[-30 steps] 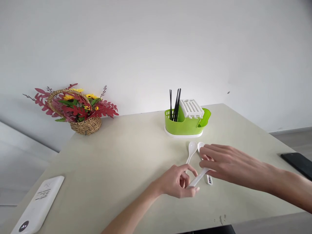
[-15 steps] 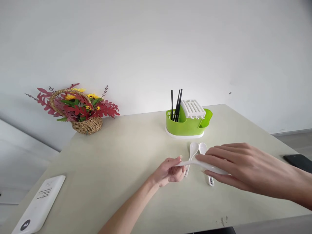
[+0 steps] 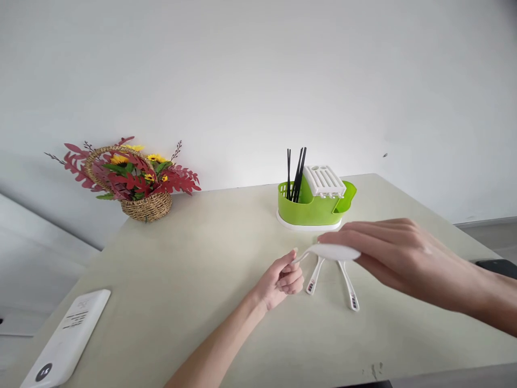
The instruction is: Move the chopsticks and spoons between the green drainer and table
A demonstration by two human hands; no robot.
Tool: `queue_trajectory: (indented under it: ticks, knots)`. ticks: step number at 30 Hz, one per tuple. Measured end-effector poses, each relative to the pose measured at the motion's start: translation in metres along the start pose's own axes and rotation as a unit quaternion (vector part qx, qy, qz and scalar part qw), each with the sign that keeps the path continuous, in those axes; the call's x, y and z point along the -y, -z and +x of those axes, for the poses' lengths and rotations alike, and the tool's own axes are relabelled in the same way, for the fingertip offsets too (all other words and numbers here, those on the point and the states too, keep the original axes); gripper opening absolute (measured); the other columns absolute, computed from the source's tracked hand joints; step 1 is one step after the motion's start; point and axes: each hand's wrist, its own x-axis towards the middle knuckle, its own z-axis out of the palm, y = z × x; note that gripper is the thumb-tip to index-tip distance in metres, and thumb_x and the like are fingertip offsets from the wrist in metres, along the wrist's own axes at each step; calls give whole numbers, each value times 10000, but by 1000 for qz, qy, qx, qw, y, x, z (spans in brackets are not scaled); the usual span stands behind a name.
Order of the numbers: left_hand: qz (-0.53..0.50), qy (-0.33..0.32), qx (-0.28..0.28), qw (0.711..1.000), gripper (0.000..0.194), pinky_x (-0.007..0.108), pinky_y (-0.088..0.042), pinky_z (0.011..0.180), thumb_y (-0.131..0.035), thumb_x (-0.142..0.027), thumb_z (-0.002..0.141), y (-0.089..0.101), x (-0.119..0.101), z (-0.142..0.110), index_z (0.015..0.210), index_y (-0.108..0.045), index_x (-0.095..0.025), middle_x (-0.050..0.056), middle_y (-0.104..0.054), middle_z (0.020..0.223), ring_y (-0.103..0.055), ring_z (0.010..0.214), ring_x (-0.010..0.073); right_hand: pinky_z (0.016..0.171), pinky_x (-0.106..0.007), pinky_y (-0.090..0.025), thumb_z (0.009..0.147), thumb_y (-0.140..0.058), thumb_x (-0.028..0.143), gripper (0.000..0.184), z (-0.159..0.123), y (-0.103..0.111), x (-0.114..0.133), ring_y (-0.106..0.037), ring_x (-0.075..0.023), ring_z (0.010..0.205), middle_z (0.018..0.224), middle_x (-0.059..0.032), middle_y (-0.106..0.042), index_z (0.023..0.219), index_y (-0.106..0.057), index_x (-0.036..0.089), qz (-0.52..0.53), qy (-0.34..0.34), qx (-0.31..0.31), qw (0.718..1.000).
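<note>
A white spoon (image 3: 333, 251) is held above the table, its bowl pointing right. My left hand (image 3: 283, 280) pinches the handle end between thumb and curled fingers. Behind and against the bowl lies my right hand (image 3: 391, 253), its fingers stretched out flat; part of them is hidden by the spoon. Beneath, two more white spoons rest on the table. The handle of the left one (image 3: 314, 277) and the handle of the right one (image 3: 349, 288) show, with dark printed labels, while their bowls are covered by the hand and held spoon.
A green cutlery holder (image 3: 297, 214) with a white slotted top holds several black chopsticks (image 3: 299, 175). A wicker basket of flowers (image 3: 147, 207) stands at the back left. A white boxy device (image 3: 68, 337) lies front left. A black object (image 3: 496, 267) sits at the right edge.
The held spoon has risen and turned, its bowl now more visible. My right hand has moved up and slightly left, from over the bowl to behind it. The camera view has shifted slightly.
</note>
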Motion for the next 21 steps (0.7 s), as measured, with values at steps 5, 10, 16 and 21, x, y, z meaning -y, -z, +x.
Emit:
queue_trajectory:
  ticks: [5, 10, 16, 21]
  knots:
    - [-81, -58, -57, 993, 512, 248, -161, 467, -776, -403, 881, 7, -1, 3, 661, -355, -214, -115, -238, 462, -121, 437, 71, 518, -268, -392, 1089, -502, 289, 201, 30, 11, -17, -540, -116, 482, 794, 22, -745, 1152, -690, 262, -36, -73, -65, 995]
    - [-113, -72, -113, 985, 449, 241, -183, 465, -751, -311, 852, 10, -3, 4, 663, -355, -214, -111, -245, 482, -136, 448, 72, 549, -268, -385, 1050, -504, 295, 229, 63, 12, -27, -583, -125, 514, 754, 1, -753, 923, -686, 243, -127, -171, -177, 961]
    - [-94, -77, -125, 985, 429, 243, -184, 470, -752, -309, 830, 7, -1, 3, 665, -367, -213, -115, -253, 498, -136, 449, 66, 558, -286, -279, 1018, -472, 321, 255, 96, -2, -31, -597, -160, 576, 795, -30, -768, 952, -694, 214, -208, -262, -119, 935]
    - [-72, -76, -129, 986, 438, 251, -189, 484, -761, -334, 826, 5, 0, 2, 674, -367, -216, -115, -262, 508, -155, 450, 65, 605, -320, -270, 1049, -408, 380, 338, 114, -23, -38, -578, -189, 560, 779, -63, -750, 921, -674, 215, -213, -289, -21, 933]
